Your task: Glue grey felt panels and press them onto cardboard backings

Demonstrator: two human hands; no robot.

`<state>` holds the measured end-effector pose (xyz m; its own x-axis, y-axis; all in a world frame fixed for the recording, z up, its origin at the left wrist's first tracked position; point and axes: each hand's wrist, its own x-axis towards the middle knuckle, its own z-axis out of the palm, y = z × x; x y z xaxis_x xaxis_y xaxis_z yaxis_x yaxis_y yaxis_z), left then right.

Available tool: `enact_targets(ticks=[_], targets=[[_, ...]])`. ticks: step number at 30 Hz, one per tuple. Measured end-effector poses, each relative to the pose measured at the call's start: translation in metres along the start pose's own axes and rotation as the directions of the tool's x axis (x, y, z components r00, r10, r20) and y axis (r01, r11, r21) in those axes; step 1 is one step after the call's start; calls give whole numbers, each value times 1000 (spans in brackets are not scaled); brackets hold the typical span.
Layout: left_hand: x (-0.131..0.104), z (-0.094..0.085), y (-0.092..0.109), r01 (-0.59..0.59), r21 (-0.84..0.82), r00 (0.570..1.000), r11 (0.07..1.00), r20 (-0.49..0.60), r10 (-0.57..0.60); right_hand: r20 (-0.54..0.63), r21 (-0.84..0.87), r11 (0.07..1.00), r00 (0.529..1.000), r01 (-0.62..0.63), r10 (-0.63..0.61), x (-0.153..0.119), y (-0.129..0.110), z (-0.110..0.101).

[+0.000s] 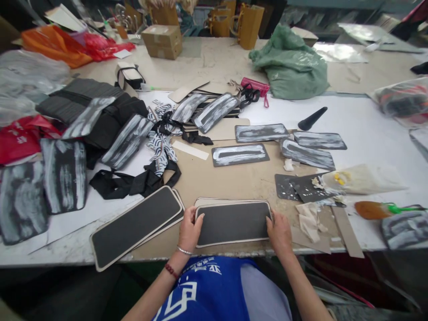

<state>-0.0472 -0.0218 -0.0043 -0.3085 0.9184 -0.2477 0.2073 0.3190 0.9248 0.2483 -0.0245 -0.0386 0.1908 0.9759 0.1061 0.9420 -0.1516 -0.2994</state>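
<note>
A dark grey rectangular panel with a pale rim point(234, 223) lies at the table's front edge, over another pale board. My left hand point(190, 229) grips its left end, thumb on top. At the other end my right hand point(280, 229) holds the same panel, thumb over the corner. To the left rests a similar rimmed panel point(137, 227) on top of another, set at a slant. Beyond my hands lies a dark strip smeared with white paste point(240, 154). Several more such strips are spread to its right and farther back.
A brush with a green handle point(371, 209), cloth scraps point(310, 220) and a black tapered tool point(312, 118) are on the right. Black straps point(135, 183) and white-smeared dark pieces point(65, 174) crowd the left. Farther back stand a cardboard box point(162, 42) and a green bag point(290, 67).
</note>
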Motion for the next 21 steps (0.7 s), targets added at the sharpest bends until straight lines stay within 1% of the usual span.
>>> enact_targets(ticks=[1,3,4,5,6,9,11,14,16,18,21], targets=[[-1,1,1,83,-88,995,993,54,-78,-2,21,1000,1000,1,-1,0,1,1],[-4,1,5,221,-182,967,958,166,-191,7,54,999,1000,-3,3,0,3,1],[-5,1,7,260,-196,953,945,208,-220,16,69,998,1000,-9,8,0,4,0],[-7,1,10,274,-199,946,941,230,-227,25,86,996,1000,-17,15,0,5,-1],[-8,-1,13,266,-195,947,944,235,-218,33,110,994,999,-25,22,1,6,-3],[-7,-8,25,185,-143,963,972,222,-150,55,230,971,997,-63,52,7,10,-10],[-3,-14,33,156,-117,962,981,242,-124,109,329,938,991,-109,77,13,12,-15],[6,-21,41,163,-120,953,979,277,-125,235,435,882,968,-182,84,22,13,-19],[11,-22,43,195,-149,944,969,296,-144,279,445,873,957,-201,78,27,12,-21],[17,-21,42,241,-186,930,953,324,-172,262,419,893,964,-163,53,29,10,-21],[22,-19,41,291,-220,916,931,343,-206,213,370,928,977,-51,-32,30,5,-19]])
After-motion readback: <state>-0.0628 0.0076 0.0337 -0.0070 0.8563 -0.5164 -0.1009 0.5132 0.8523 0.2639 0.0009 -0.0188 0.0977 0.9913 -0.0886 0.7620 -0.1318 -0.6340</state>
